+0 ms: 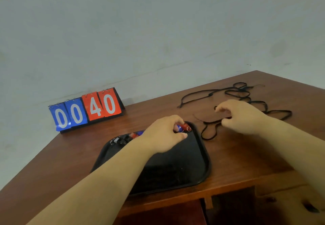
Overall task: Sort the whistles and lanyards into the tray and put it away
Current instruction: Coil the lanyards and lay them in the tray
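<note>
A black tray lies on the wooden desk in front of me. Along its far rim sit several whistles, black ones at the left and red and blue ones further right. My left hand is over the tray's far right corner, fingers closed on a red and blue whistle. My right hand hovers just right of the tray with curled fingers pinching a black lanyard cord. More black lanyards lie tangled on the desk behind it.
A flip scoreboard showing 00 and 40 stands at the desk's far left against the wall. The desk has a front edge near me, with a drawer and knobs below at the right.
</note>
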